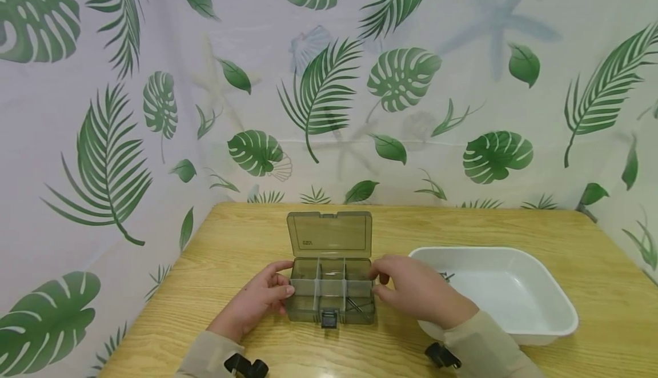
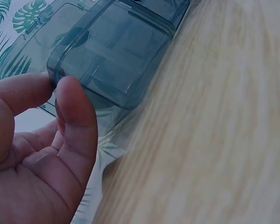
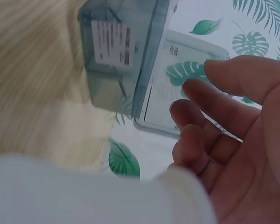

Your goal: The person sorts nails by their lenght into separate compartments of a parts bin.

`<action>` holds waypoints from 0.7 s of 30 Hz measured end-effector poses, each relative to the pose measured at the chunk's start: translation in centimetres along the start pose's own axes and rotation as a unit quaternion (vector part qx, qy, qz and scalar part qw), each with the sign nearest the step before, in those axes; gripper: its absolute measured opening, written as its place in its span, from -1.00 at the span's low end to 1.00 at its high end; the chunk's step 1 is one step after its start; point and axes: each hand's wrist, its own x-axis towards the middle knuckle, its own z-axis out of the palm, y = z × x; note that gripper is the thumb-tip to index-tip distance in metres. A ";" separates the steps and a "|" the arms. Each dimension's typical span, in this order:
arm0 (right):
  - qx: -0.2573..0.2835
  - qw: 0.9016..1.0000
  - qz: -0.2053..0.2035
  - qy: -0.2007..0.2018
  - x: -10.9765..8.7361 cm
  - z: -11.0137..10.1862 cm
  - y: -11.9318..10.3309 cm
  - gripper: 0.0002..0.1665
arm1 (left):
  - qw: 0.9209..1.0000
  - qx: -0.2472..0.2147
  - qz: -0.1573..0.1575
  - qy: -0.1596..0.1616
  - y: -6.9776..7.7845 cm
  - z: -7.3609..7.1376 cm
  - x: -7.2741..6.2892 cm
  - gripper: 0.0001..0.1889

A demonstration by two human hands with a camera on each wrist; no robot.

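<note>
Grey plastic box (image 1: 302, 315) lay crosswise, left end pinched, right end unheld

Box sat on the wood-grain table (image 1: 236, 235), between the left hand (image 1: 259, 301) and the right hand (image 1: 413, 289). Long axis ran left to right, so its 2 short ends faced the hands. Latch (image 1: 329, 318) on the near long side; lid (image 1: 331, 235) stood raised along the far long side.

Left hand was the nearer one: thumb and index finger looked to be pinching the left end toward its far corner, remaining fingers curled in. Box extended right from that grip.

Right hand was just beside the right end, box directly left of its fingertips. Fingers loosely bent, thumb apart, nothing held; right wrist view showed the labelled end wall short of the fingers. Head view alone couldn't settle contact.

Dividers made 6 compartments, 3 across, 2 deep. Thin metal pieces (image 1: 358, 308) lay in the near right one, slanted, so closer to the right hand. Exact count and type: couldn't tell.

White tray (image 1: 509, 289) stood farther right, well apart from the box, right hand reaching across its left side. Small metal bits (image 1: 446, 277) showed near the tray's left wall, partly hidden by that hand.
</note>
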 end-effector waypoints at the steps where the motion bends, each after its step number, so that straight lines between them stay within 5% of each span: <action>1: -0.001 1.000 0.004 0.001 -0.2 -0.1 0.2 -0.82 | 1.000 0.000 0.000 0.000 0.0 0.0 0.0 -0.34; 9: -0.011 1.000 0.023 0.009 -1.9 -1.8 2.1 -0.82 | 1.000 0.002 0.001 0.002 0.0 0.0 0.0 -0.33; 21: -0.026 0.997 0.072 0.007 -5.0 -3.2 8.0 -0.73 | 1.000 0.000 -0.003 0.002 -0.4 -0.4 0.3 -0.32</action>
